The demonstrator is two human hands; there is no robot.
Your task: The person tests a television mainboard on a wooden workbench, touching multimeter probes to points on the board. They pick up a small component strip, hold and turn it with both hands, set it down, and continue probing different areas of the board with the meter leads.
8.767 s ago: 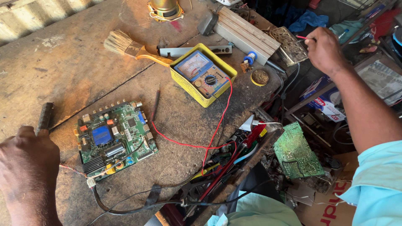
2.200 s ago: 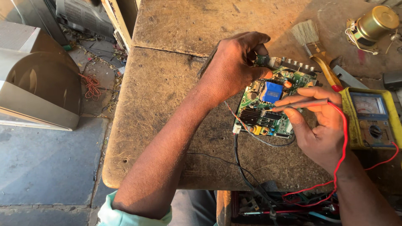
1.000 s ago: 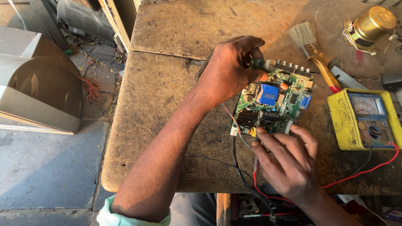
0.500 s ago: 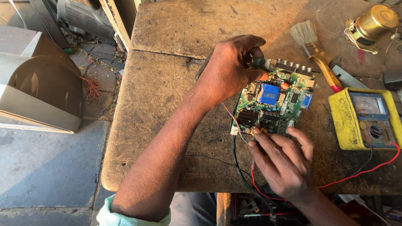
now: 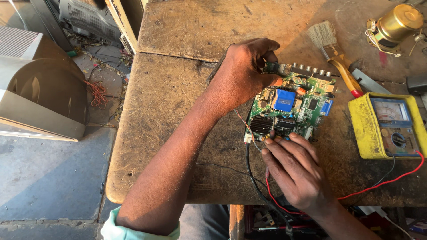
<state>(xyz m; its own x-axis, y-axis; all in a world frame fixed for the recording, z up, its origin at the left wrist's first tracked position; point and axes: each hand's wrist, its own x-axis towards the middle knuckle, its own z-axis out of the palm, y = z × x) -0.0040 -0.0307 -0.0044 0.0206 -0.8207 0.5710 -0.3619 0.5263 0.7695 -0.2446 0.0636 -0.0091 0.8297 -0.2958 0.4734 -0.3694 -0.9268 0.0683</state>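
1 green circuit board [image 5: 291,106] lies flat on the worn wooden workbench [image 5: 178,93], between the 2 hands. The left hand [image 5: 244,73] is curled shut over the board's far left corner. The right hand [image 5: 296,171] rests at the near edge, fingers [image 5: 278,149] partly bent and touching the board (whether they pinch a probe I cannot tell). Just right sit 1 yellow multimeter [image 5: 387,126] with 1 red lead [image 5: 382,182], 1 paintbrush [image 5: 333,53] beyond.

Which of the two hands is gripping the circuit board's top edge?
The left hand grips the green circuit board at its top edge; the right hand only touches the bottom edge.
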